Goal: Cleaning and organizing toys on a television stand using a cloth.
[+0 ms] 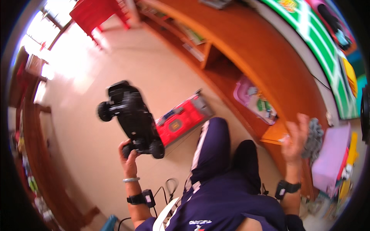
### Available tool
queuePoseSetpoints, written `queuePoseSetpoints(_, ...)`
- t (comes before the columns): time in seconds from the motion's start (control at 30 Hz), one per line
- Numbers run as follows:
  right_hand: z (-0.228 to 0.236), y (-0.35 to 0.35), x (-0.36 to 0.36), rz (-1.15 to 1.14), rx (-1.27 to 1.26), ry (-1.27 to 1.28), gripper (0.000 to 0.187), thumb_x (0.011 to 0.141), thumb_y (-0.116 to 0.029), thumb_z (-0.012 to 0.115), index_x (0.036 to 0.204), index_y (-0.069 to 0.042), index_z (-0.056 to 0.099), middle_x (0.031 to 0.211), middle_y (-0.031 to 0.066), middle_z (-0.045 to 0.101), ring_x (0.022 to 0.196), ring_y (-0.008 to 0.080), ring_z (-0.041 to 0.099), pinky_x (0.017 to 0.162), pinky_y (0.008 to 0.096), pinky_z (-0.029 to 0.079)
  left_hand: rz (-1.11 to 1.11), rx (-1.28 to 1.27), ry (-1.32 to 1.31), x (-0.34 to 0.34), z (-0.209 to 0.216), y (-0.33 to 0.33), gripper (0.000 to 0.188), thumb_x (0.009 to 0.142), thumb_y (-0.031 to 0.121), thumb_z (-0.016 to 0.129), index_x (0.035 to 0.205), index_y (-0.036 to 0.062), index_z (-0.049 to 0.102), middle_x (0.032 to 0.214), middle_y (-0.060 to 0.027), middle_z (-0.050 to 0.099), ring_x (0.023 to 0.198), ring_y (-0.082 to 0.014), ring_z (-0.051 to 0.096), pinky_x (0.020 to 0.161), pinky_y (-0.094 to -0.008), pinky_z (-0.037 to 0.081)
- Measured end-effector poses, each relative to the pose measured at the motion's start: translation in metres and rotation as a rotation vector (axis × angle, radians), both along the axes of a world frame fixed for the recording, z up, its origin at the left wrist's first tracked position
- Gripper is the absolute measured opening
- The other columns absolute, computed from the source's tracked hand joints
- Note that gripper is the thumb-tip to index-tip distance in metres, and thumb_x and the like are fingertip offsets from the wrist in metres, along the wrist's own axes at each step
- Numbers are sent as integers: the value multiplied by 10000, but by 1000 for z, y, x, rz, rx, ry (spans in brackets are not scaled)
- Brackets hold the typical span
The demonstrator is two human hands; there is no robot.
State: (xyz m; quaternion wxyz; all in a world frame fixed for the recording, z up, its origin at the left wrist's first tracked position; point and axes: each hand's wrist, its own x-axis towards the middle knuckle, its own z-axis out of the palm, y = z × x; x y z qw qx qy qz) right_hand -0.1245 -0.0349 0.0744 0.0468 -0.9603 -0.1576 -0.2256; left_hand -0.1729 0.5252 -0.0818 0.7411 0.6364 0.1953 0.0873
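Observation:
My left hand (130, 158) grips a black toy car (133, 111) by one of its wheels. The car is tipped so that its dark underside and its wheels face me. Behind it on the floor lies a long red and grey toy (180, 122), perhaps a truck, partly covered by the car. My right hand (296, 138) is raised with its fingers apart and nothing in it, close to the edge of the wooden cabinet (246, 57). Motion blurs its fingertips a little.
A pink basket of small items (243, 92) sits on the cabinet's low shelf. Beyond my right hand stand a grey fluffy bundle (314, 136) and a lilac bin (330, 163). A red chair (98, 17) is at the far left, a wooden bench (36, 154) along the left. Black cables (167, 192) trail beside me.

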Motion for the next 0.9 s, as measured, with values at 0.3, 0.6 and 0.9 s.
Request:
queuePoseSetpoints(0.3,-51,137,40,560,849,540,1163,771,-706,694,1562,-23,185,1593,234,193,1486,401,178,1198,507,161,-349,-270,-390,62,-3,-142,711,907,321,681,1471,85,317,1419,-172,449,1292,-315,484,1106,-488,395)
queuePoseSetpoints(0.6,-22,78,-11,373,856,162,1088,727,-430,866,1546,-57,254,1617,308,42,1495,508,78,1179,557,195,-624,385,-706,116,16,-267,494,942,288,663,1272,-19,459,1302,-196,509,1136,-316,545,900,-458,534)
queuePoseSetpoints(0.9,79,1,-64,10,709,-632,663,749,-147,863,1299,-49,506,1484,224,443,1422,434,365,1154,534,265,-1325,-559,-543,125,163,-402,1150,816,440,797,1594,155,0,1550,-196,312,1375,-331,423,1088,-505,415)
